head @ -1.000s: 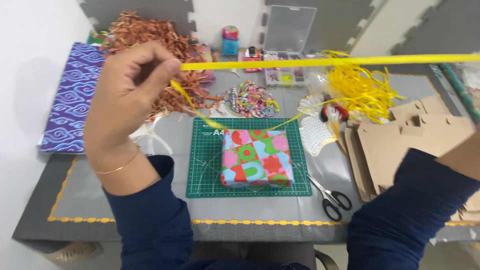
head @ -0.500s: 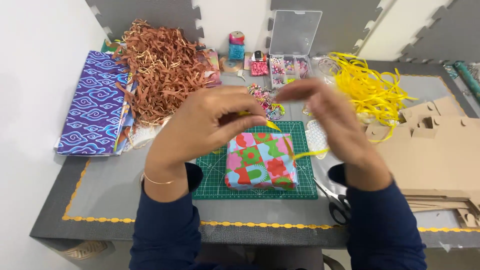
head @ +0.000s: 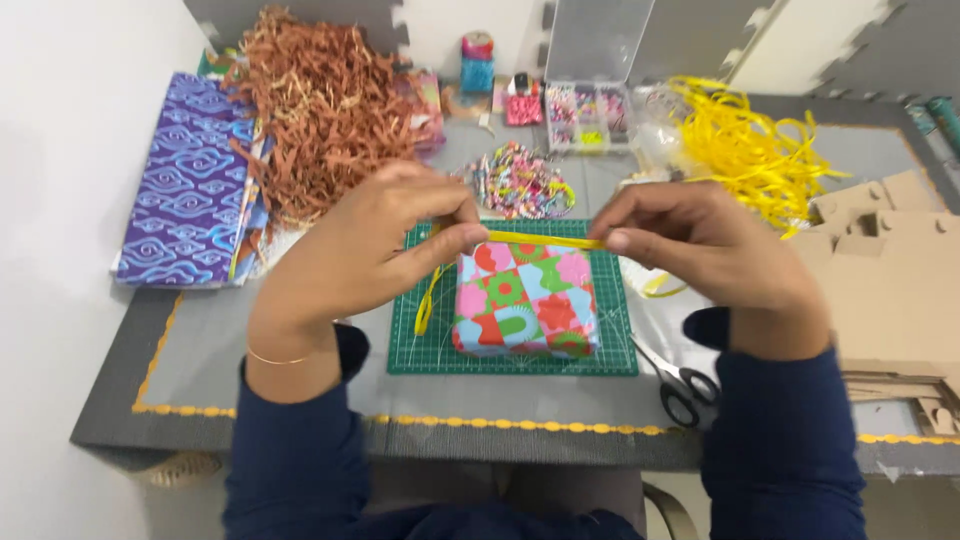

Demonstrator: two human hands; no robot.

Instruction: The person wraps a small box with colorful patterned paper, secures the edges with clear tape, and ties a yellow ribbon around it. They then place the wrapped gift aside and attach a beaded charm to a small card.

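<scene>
A box wrapped in pink, green, red and blue patterned paper (head: 525, 300) lies on a green cutting mat (head: 420, 350). My left hand (head: 375, 245) and my right hand (head: 690, 245) each pinch a yellow ribbon (head: 545, 240), stretched taut between them just above the box's far edge. A loose end of the ribbon hangs down from my left hand over the mat, left of the box. Another end trails right of the box under my right hand.
Scissors (head: 678, 378) lie right of the mat. A pile of brown paper shreds (head: 320, 100), purple patterned paper (head: 190, 180), a clear bead organiser (head: 585, 115), a heap of yellow ribbon (head: 745, 145) and cardboard pieces (head: 890, 290) surround the mat.
My hands came down from a wide, raised stretch and drew close together. The ribbon is now pulled short and level over the box's far edge.
</scene>
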